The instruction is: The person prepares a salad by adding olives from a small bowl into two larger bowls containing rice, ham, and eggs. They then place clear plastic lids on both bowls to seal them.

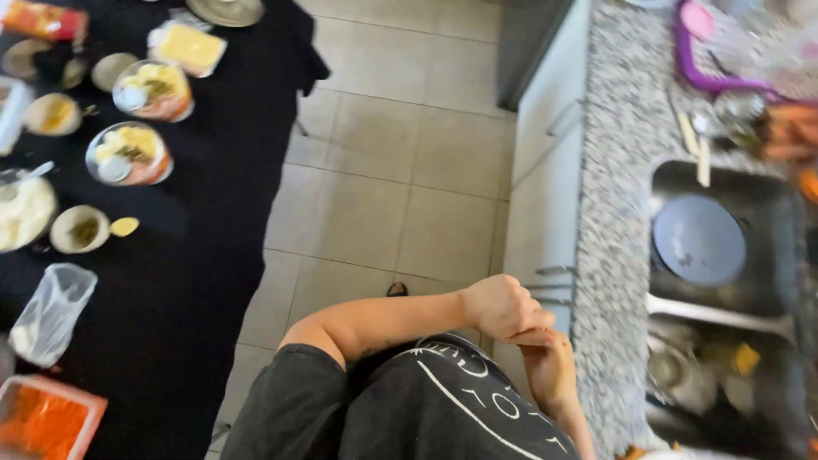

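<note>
Both hands, left hand (pixel 503 308) fisted over curled right hand (pixel 550 368), empty, just beside granite counter (pixel 609 255), sink (pixel 767 196) beyond.

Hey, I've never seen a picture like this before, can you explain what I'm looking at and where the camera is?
There is one picture, taken by a camera worn on a person's head, looking down over their dark shirt. No machine is involved, only two bare hands. The left hand and the right hand are closed and pressed together in front of the body; nothing visible is held, though the blur hides detail. To one side stands a table with a black cloth carrying bowls of food and a clear plastic bag. To the other is a speckled stone counter with a metal sink holding a round plate. Between them lies a beige tiled floor.
</note>
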